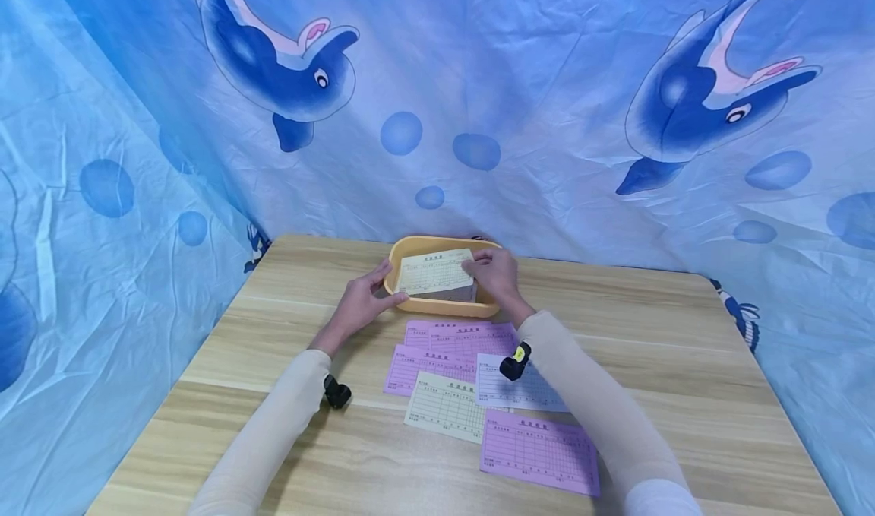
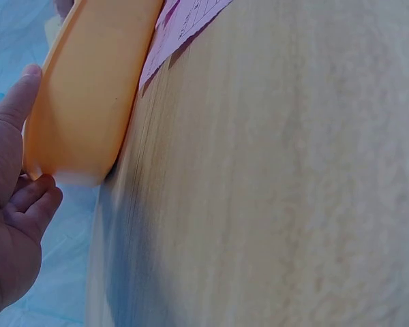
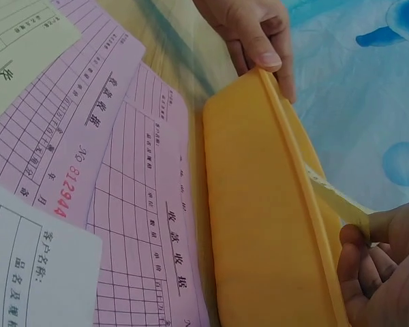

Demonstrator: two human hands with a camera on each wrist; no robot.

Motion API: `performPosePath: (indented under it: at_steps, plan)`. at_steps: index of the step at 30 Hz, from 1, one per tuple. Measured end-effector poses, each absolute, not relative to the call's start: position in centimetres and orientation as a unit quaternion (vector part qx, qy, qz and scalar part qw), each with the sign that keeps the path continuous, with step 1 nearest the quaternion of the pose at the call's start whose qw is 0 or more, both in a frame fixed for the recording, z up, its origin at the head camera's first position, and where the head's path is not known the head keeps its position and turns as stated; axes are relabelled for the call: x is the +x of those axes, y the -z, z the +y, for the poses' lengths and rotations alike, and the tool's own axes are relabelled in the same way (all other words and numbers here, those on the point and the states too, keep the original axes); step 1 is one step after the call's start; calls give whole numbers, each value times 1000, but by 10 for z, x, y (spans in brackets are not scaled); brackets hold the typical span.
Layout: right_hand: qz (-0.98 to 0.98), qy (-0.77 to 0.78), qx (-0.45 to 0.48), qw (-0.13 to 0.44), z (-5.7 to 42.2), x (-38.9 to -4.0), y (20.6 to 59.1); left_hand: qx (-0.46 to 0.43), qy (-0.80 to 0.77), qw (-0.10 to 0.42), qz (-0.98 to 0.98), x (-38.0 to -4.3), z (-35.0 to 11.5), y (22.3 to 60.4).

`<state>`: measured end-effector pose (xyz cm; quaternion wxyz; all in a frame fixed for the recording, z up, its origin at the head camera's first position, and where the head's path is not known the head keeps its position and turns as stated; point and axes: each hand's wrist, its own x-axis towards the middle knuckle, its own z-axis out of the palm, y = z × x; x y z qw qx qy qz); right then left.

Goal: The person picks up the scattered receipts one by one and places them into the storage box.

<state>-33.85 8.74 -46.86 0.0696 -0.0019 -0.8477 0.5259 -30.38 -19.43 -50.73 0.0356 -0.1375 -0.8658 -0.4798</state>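
A yellow plastic basin (image 1: 444,308) stands at the back of the table. My left hand (image 1: 365,299) grips its left end, thumb at the front rim and fingers round the side; the left wrist view shows those fingertips (image 2: 44,187) at the basin's end wall. Between thumb and fingers, my right hand (image 1: 495,273) pinches the right edge of a pale yellow receipt slip (image 1: 434,271). That slip lies tilted within the basin's opening. Beneath it, part of another slip (image 1: 465,293) shows inside the basin, mostly hidden.
In front of the basin lie several loose receipt slips: overlapping purple ones (image 1: 431,368), a pale yellow one (image 1: 444,408), a white one (image 1: 522,390) partly under the right forearm, and a purple one (image 1: 536,451) nearest. A blue dolphin-print cloth (image 1: 547,197) hangs behind the table.
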Motion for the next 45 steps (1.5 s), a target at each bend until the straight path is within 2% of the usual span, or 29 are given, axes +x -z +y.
performPosePath:
  at_steps: [16,22,31,37,45]
  plan:
    - [-877,-478,14,42,86,-341,468,-135,483,34,-864,-302,-194,506]
    - [-878,-477,21,31,97,-341,464,-139,487,32,-862,-303,-194,508]
    - [-825,-560,76,3,130,-325,436,-139,488,30,-861,-303,-195,508]
    - [-822,-561,97,29,156,-304,425,-141,484,36,-863,-303,-194,507]
    - [-834,-538,104,66,189,-272,432,-139,488,34,-861,-303,-193,506]
